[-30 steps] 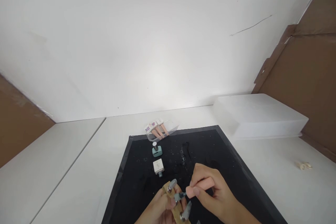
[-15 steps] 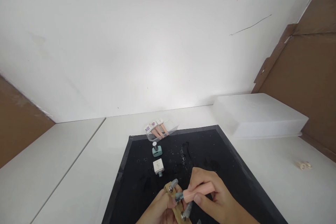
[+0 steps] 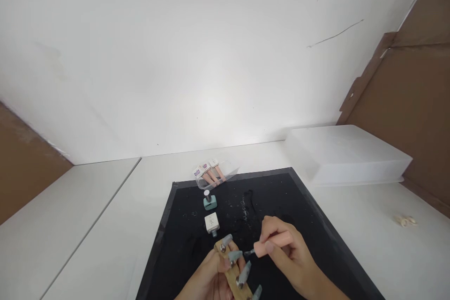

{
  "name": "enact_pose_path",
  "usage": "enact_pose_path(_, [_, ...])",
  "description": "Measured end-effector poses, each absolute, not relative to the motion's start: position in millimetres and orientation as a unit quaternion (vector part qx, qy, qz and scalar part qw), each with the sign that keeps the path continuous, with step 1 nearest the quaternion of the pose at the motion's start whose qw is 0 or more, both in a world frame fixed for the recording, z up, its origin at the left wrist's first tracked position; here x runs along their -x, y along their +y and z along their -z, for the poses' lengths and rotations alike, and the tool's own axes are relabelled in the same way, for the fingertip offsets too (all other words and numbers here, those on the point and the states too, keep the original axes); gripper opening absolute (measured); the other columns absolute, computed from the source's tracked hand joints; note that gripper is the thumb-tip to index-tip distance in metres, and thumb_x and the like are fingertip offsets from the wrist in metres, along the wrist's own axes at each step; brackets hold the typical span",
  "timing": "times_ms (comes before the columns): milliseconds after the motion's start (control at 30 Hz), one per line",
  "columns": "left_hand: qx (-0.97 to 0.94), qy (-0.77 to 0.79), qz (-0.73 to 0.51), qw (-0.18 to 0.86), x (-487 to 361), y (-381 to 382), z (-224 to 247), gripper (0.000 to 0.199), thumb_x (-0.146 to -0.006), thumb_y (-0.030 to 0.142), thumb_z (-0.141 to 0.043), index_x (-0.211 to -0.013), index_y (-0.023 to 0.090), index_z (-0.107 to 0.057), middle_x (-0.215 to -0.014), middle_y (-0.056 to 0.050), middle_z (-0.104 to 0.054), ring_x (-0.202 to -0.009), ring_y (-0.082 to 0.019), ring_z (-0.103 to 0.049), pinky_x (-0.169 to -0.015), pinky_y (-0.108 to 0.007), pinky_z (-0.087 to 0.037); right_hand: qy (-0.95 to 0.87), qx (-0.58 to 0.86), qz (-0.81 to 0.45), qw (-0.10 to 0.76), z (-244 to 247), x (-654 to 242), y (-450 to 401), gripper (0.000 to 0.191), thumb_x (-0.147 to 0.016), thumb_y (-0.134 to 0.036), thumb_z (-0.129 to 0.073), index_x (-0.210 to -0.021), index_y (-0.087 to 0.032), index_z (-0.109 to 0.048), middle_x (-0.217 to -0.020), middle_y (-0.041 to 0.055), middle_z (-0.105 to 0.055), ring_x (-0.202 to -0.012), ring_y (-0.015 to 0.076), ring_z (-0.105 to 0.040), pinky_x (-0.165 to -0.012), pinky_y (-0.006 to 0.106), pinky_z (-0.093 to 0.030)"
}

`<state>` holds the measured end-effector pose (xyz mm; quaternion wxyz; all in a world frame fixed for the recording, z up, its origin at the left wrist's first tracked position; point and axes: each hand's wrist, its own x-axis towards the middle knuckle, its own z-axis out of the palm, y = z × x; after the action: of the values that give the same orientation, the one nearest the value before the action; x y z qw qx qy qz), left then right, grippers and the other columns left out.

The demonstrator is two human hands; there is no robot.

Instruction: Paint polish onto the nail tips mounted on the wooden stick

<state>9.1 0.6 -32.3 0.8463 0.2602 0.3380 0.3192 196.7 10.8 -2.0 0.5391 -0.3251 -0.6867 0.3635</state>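
My left hand (image 3: 209,275) is closed around a wooden nail-tip holder (image 3: 232,280) at the bottom middle. Several grey and teal false nails (image 3: 235,256) stick out from metal knobs along its length. In my right hand (image 3: 297,265) is a nail polish brush (image 3: 272,244) with a pink cap handle, pinched between thumb and fingers. Its dark bristles point left, close to the tip of a teal nail; whether they touch is hard to tell. Beyond my left hand lies an uncapped white polish bottle (image 3: 211,221), its neck toward me. Behind that stands a teal bottle (image 3: 210,203) with a silver cap.
A black mat (image 3: 277,197) covers the middle of the white table. At its far edge, a clear tray (image 3: 228,174) holds several white bottles with pink caps. A translucent box (image 3: 355,154) sits at the back right, and small beige rings (image 3: 405,220) lie on the right.
The brush has moved right, off the middle of the holder to a nail's tip, along with my right hand. The holder has shifted slightly up and left, showing more nails.
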Motion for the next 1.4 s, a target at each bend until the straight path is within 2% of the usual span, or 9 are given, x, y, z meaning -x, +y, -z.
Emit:
enact_pose_path(167, [-0.24,0.339,-0.32,0.852,-12,0,28,0.024,-0.067,0.034,-0.068,-0.08,0.019,-0.053,-0.062,0.004,-0.058,-0.049,-0.008,-0.051,-0.049,-0.02,-0.038,-0.677,0.312,-0.407,0.528,0,-196,7,0.021,-0.088,-0.039,-0.051,-0.082,-0.021,-0.061,-0.067,0.0024,-0.058,-0.057,0.0153,-0.053,-0.053,0.025,-0.043])
enact_pose_path(367, [-0.255,0.324,-0.325,0.851,-14,0,30,0.019,-0.07,0.032,-0.066,-0.077,0.019,-0.055,-0.066,0.003,-0.058,-0.048,-0.007,-0.048,-0.049,-0.02,-0.038,-0.689,0.351,-0.376,0.511,1,-193,8,0.01,-0.081,-0.021,-0.056,-0.072,-0.019,-0.059,-0.059,0.0,-0.057,-0.05,0.0131,-0.05,-0.046,0.022,-0.039])
enact_pose_path(567, [-0.255,0.318,-0.328,0.852,-11,-1,34,0.014,-0.071,0.029,-0.063,-0.077,0.018,-0.055,-0.069,0.002,-0.06,-0.048,-0.006,-0.047,-0.046,-0.018,-0.035,-0.667,0.372,-0.346,0.545,5,-194,11,0.022,-0.084,-0.019,-0.051,-0.062,-0.019,-0.054,-0.056,-0.0012,-0.053,-0.05,0.0127,-0.048,-0.048,0.023,-0.038])
enact_pose_path(733, [-0.256,0.331,-0.322,0.849,-11,-1,32,0.015,-0.072,0.029,-0.062,-0.076,0.017,-0.056,-0.068,0.002,-0.06,-0.048,-0.007,-0.05,-0.047,-0.019,-0.037,-0.649,0.346,-0.392,0.553,3,-196,9,0.017,-0.084,-0.029,-0.054,-0.072,-0.018,-0.06,-0.058,-0.0012,-0.053,-0.051,0.0127,-0.05,-0.048,0.023,-0.039])
enact_pose_path(900, [-0.245,0.346,-0.324,0.846,-14,-1,31,0.015,-0.07,0.026,-0.064,-0.078,0.018,-0.055,-0.067,0.002,-0.06,-0.05,-0.008,-0.053,-0.047,-0.019,-0.036,-0.668,0.348,-0.386,0.532,5,-194,8,0.005,-0.079,-0.019,-0.058,-0.077,-0.019,-0.062,-0.062,0.0,-0.061,-0.055,0.0137,-0.055,-0.053,0.023,-0.043])
enact_pose_path(1033, [-0.251,0.347,-0.323,0.844,-15,-2,33,0.017,-0.069,0.027,-0.064,-0.08,0.017,-0.055,-0.068,0.002,-0.061,-0.047,-0.007,-0.05,-0.047,-0.02,-0.037,-0.663,0.373,-0.368,0.534,8,-191,10,0.013,-0.078,-0.012,-0.054,-0.068,-0.019,-0.059,-0.058,-0.0012,-0.061,-0.051,0.0127,-0.054,-0.049,0.022,-0.041])
enact_pose_path(1200, [-0.246,0.338,-0.316,0.852,-17,-4,35,0.015,-0.066,0.023,-0.064,-0.076,0.016,-0.054,-0.067,0.001,-0.063,-0.045,-0.006,-0.049,-0.045,-0.019,-0.033,-0.627,0.368,-0.383,0.57,12,-189,11,0.029,-0.08,-0.011,-0.05,-0.052,-0.019,-0.047,-0.056,-0.0023,-0.055,-0.051,0.0121,-0.055,-0.051,0.022,-0.041])
enact_pose_path(1400, [-0.212,0.34,-0.314,0.86,-18,-7,33,0.021,-0.062,0.02,-0.066,-0.078,0.017,-0.053,-0.067,0.0,-0.063,-0.052,-0.009,-0.053,-0.046,-0.02,-0.032,-0.585,0.369,-0.451,0.564,10,-191,9,0.027,-0.084,-0.02,-0.05,-0.057,-0.018,-0.051,-0.056,-0.0024,-0.054,-0.044,0.0093,-0.047,-0.043,0.021,-0.034])
